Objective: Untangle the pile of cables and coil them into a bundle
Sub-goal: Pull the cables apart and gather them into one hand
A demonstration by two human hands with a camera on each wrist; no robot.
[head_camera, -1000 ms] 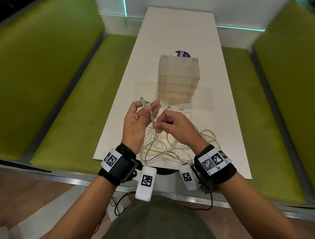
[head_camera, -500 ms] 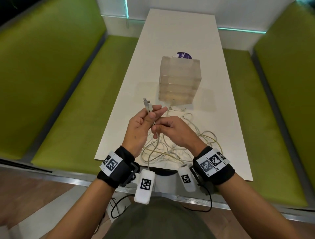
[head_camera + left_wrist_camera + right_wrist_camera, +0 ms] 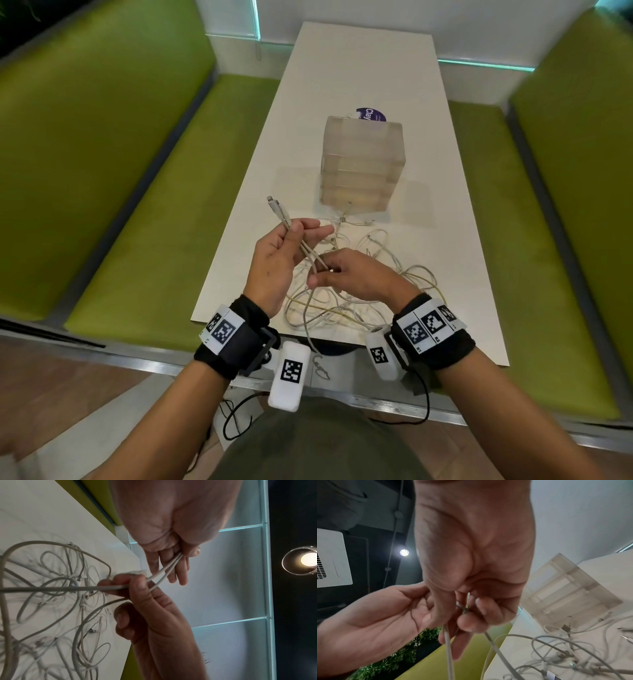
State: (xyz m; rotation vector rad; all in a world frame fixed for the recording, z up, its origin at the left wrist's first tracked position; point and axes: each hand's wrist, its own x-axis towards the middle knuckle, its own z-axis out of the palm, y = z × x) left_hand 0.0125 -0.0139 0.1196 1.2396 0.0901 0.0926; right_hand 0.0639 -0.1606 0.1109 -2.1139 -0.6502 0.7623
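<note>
A tangled pile of pale cables (image 3: 359, 305) lies on the near end of the white table (image 3: 359, 68). My left hand (image 3: 298, 233) pinches two cable ends between thumb and fingers, and their connectors (image 3: 275, 205) stick up past the fingertips. The left wrist view shows both strands (image 3: 169, 568) running side by side out of that pinch. Just below, my right hand (image 3: 320, 274) grips the same two strands with curled fingers (image 3: 479, 609). From there the strands (image 3: 448, 649) drop into the pile (image 3: 565, 655).
A translucent stacked box (image 3: 363, 161) stands on the table just beyond the cables, with a purple round sticker (image 3: 371, 114) behind it. Green benches (image 3: 102, 171) flank the table on both sides. One cable loop (image 3: 320, 366) hangs over the near table edge.
The connectors now stick out farther above my left fingers. My right hand has slid a little down the two strands towards me. The pile has barely shifted.
</note>
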